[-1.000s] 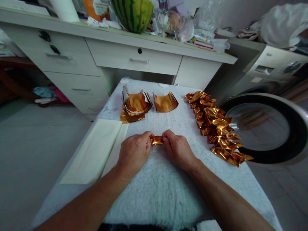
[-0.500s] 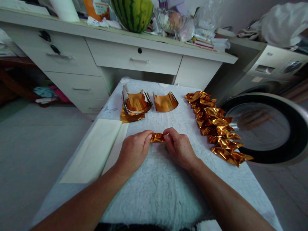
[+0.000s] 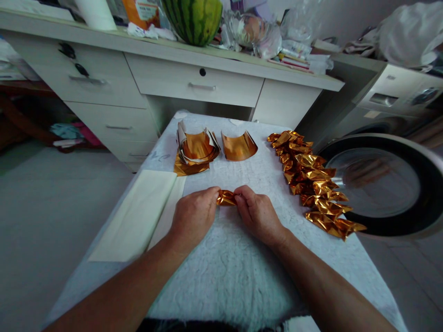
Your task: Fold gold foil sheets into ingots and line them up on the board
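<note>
A small piece of folded gold foil paper (image 3: 226, 198) is stretched between my hands, just above or on the cloth-covered table (image 3: 221, 267). My left hand (image 3: 195, 212) pinches its left end, and my right hand (image 3: 258, 210) pinches the right end; both hands are closed. Beyond them lie a stack of curled gold foil sheets (image 3: 197, 146) and a single curled gold sheet (image 3: 239, 147). To the right, several folded gold foil pieces (image 3: 316, 186) lie overlapped in a row. A pale paper stack (image 3: 134, 216) rests left of my left hand.
Behind the table stands a white desk (image 3: 194, 85) with drawers, bearing a cut watermelon (image 3: 194, 20) and plastic bags. At right, the open round door (image 3: 377, 184) of a washing machine (image 3: 391, 92) comes close to the table's edge.
Both hands keep their pinch on the gold foil paper, which looks slightly more turned or creased. The whole view has shifted a little; the other items stay in place.
</note>
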`<state>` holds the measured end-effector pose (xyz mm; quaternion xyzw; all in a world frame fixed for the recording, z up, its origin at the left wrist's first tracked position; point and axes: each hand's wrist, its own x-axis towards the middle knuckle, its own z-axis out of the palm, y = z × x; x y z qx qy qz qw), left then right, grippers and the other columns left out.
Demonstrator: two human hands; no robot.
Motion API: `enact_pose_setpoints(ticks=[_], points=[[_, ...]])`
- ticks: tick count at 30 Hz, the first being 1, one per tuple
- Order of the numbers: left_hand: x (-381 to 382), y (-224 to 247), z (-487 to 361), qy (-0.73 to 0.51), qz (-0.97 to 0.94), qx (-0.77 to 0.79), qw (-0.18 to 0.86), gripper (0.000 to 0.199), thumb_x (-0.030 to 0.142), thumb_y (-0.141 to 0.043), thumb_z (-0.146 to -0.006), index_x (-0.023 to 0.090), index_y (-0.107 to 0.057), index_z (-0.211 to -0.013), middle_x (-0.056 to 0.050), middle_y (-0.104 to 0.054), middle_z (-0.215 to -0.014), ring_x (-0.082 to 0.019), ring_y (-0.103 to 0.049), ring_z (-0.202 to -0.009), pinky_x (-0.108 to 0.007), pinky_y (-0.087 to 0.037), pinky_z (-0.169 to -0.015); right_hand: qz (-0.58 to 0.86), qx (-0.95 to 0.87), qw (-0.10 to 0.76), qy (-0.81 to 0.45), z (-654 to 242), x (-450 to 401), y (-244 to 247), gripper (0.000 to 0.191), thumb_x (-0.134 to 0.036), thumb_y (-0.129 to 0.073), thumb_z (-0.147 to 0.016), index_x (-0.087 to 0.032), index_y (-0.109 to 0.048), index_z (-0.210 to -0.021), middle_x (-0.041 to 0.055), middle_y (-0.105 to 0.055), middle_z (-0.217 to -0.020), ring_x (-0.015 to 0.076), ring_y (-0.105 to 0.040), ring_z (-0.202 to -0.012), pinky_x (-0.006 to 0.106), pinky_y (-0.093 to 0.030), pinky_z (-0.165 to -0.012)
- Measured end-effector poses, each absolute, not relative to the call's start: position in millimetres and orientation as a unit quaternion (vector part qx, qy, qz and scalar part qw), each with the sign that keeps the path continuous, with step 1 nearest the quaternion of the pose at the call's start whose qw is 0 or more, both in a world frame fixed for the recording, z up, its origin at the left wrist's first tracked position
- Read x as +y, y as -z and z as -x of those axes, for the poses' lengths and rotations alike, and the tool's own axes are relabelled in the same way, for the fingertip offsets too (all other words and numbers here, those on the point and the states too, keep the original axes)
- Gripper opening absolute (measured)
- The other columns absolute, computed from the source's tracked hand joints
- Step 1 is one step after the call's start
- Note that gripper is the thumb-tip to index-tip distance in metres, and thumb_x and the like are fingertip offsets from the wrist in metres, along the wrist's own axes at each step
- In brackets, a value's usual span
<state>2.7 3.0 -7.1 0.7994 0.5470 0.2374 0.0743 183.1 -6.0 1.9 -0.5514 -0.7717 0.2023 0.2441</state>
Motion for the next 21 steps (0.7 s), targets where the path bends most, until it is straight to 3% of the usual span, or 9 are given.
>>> enact_pose_setpoints(ticks=[21], points=[[0.9, 9.2, -3.3, -0.188, -0.819, 0.538, 0.062, 0.024, 0.018, -0.044, -0.094, 0.019, -0.067, -0.101, -0.005, -0.077, -0.087, -0.020, -0.072, -0.077, -0.029, -0.052, -0.067, 0.554, -0.773, 0.252, -0.177, -184.2, -6.6, 2.9, 0.020, -0.024, -0.038, -0.096, -0.018, -0.057, -0.094, 0.0011, -0.064, -0.069, 0.0137, -0.058, -0.056, 0.023, -0.038, -0.058]])
